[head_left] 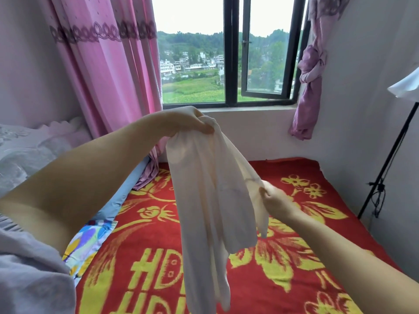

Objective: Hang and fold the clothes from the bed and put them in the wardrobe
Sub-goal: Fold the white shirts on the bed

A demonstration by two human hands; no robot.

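Observation:
A thin cream-white garment [204,200] hangs in the air above the bed [317,173], which is covered by a red blanket with yellow flowers. My left hand [188,122] is raised and grips the garment's top edge. Lower and to the right, my right hand [275,198] pinches the garment's side edge. The cloth droops in long folds below both hands, and its lower end runs out of the frame's bottom. No wardrobe or hanger is in view.
Pink curtains [108,71] hang left of the window [229,64]; a knotted purple curtain [310,71] hangs at its right. A black tripod stand [390,159] leans by the right wall. A colourful patterned cloth [90,241] and pale bedding [27,155] lie at left.

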